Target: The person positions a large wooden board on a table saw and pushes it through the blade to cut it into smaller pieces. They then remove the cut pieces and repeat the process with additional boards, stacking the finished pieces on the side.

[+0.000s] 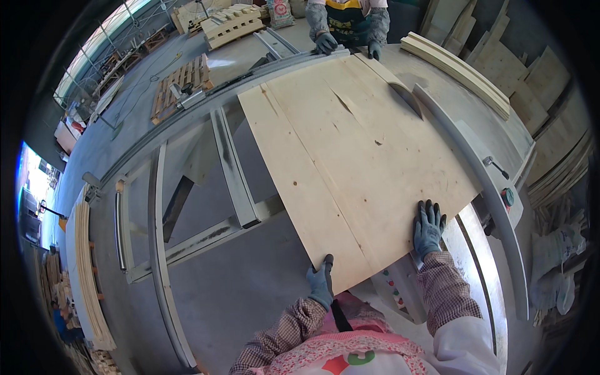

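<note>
Head view: pressing on the plywood sheet (369, 162) with a flat, spread right hand (429, 230); gripping its near-left corner with a curled left hand (321, 285). Laid flat across the metal frame (232, 164).

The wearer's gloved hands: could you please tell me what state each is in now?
Left blue-gray gloved hand: closed on the left edge of the pale rectangular wooden sheet.
Right blue-gray gloved hand: open, resting on the sheet.

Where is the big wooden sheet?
In the head view, the wooden sheet lies mid-picture, left of the right-side metal bar, with the left hand and right hand at its near edge.
</note>
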{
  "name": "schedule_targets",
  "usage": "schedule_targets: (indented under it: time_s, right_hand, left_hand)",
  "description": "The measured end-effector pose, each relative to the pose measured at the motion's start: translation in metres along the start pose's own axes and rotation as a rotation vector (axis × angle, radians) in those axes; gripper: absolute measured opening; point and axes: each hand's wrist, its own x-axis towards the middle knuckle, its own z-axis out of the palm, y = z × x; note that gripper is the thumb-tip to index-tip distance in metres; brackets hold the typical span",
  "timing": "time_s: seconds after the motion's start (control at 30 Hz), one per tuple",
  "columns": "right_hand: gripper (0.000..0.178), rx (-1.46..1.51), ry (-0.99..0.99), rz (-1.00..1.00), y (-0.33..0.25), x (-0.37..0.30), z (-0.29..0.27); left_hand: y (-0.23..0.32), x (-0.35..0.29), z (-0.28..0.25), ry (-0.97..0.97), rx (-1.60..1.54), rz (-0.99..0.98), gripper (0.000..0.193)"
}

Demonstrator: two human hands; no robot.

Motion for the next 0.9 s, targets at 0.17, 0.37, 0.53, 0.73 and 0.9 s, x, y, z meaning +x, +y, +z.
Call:
schedule_targets:
  time_s: [0.17, 0.37, 0.53, 0.73, 0.9]
  right_hand:
    - [0.053, -0.003, 0.016, 0.002, 0.010, 0.008, 0.006]
    - [0.052, 0.058, 0.061, -0.042, 0.006, 0.032, 0.015]
    - [0.052, 0.064, 0.062, -0.021, 0.010, 0.032, 0.005]
    - [0.051, 0.077, 0.024, 0.000, 0.016, 0.020, 0.003]
    - [0.050, 0.102, 0.004, -0.007, 0.015, 0.025, -0.005]
  left_hand:
    - [-0.002, -0.001, 0.013, 0.011, 0.044, -0.003, 0.023]
    - [0.016, -0.009, 0.027, -0.021, 0.025, -0.028, 0.037]
    - [0.009, -0.006, 0.028, -0.015, 0.046, 0.007, 0.043]
    - [0.018, -0.027, 0.032, -0.039, 0.108, 0.012, 0.045]
    - [0.022, -0.029, 0.032, -0.060, 0.192, 0.091, 0.049]
